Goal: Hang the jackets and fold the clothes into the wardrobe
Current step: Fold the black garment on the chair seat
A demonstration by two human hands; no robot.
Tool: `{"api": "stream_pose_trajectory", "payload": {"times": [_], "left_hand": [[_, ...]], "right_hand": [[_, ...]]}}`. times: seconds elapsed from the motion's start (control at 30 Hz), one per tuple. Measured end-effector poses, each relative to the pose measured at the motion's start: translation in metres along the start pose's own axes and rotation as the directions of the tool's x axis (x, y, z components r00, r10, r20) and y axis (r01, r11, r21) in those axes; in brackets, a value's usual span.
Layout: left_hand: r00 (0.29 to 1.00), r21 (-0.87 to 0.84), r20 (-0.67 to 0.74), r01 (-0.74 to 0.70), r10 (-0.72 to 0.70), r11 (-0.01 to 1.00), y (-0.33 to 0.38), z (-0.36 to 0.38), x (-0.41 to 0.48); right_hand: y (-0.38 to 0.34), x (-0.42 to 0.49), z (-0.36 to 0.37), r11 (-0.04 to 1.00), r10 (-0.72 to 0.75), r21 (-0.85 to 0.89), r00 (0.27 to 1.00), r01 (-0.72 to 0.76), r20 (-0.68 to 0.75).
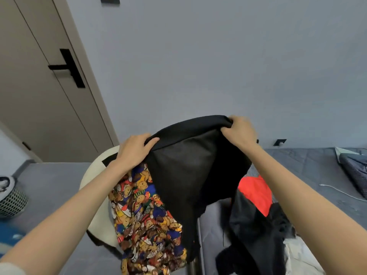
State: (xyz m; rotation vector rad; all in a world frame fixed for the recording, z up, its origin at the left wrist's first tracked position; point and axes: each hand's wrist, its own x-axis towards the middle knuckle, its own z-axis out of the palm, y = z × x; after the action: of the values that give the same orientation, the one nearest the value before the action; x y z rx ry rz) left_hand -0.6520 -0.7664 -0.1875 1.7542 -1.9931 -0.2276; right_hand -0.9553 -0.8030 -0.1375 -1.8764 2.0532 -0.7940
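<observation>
Black garment (188,165) up in the air, both my hands on it
Left hand (137,149) and right hand (239,132) have fingers (153,140) clenched on its top edge, and it hangs over the bear-print garment (147,215) at the bed (317,165) edge. Risk I see: a weak pinch drops one corner

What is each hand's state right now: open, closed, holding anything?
Left hand: closed, holding the black garment by its top edge.
Right hand: closed, holding the same garment's top edge.
</observation>
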Motion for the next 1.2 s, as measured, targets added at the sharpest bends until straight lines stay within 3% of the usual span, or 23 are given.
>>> {"api": "stream_pose_trajectory", "payload": {"times": [0.1, 0.17, 0.43, 0.67, 0.8, 0.9, 1.0, 1.2], "left_hand": [[0.980, -0.032, 0.192, 0.055, -0.048, 0.998, -0.033, 0.036, -0.003], [0.966, -0.022, 0.244, 0.090, -0.082, 0.996, -0.052, 0.060, -0.001], [0.964, -0.044, 0.179, 0.206, -0.195, 0.978, -0.134, 0.131, 0.056], [0.935, 0.130, 0.169, 0.292, -0.311, 0.947, -0.188, 0.183, 0.106], [0.884, 0.071, 0.352, 0.302, -0.307, 0.951, -0.187, 0.219, 0.107], [0.827, 0.040, 0.506, 0.260, -0.244, 0.965, -0.175, 0.251, 0.093], [0.725, -0.006, 0.663, 0.255, -0.187, 0.967, -0.155, 0.285, 0.069], [0.603, -0.064, 0.788, 0.289, -0.129, 0.955, -0.112, 0.354, 0.003]], "right_hand": [[0.019, 0.005, 0.036, 0.986, -0.061, -0.143, 0.989, 0.081, 0.135], [0.027, 0.014, 0.064, 0.965, -0.099, -0.225, 0.979, 0.138, 0.176], [0.025, 0.089, 0.184, 0.899, -0.128, -0.386, 0.966, 0.209, 0.224], [0.026, 0.136, 0.282, 0.944, -0.009, -0.315, 0.962, 0.098, 0.273], [0.049, 0.121, 0.316, 0.952, 0.099, -0.305, 0.942, 0.004, 0.320], [0.085, 0.090, 0.326, 0.911, 0.348, -0.359, 0.849, -0.205, 0.398], [0.131, 0.048, 0.324, 0.816, 0.557, -0.459, 0.686, -0.350, 0.468], [0.207, -0.035, 0.323, 0.670, 0.724, -0.400, 0.435, -0.625, 0.535]]}}
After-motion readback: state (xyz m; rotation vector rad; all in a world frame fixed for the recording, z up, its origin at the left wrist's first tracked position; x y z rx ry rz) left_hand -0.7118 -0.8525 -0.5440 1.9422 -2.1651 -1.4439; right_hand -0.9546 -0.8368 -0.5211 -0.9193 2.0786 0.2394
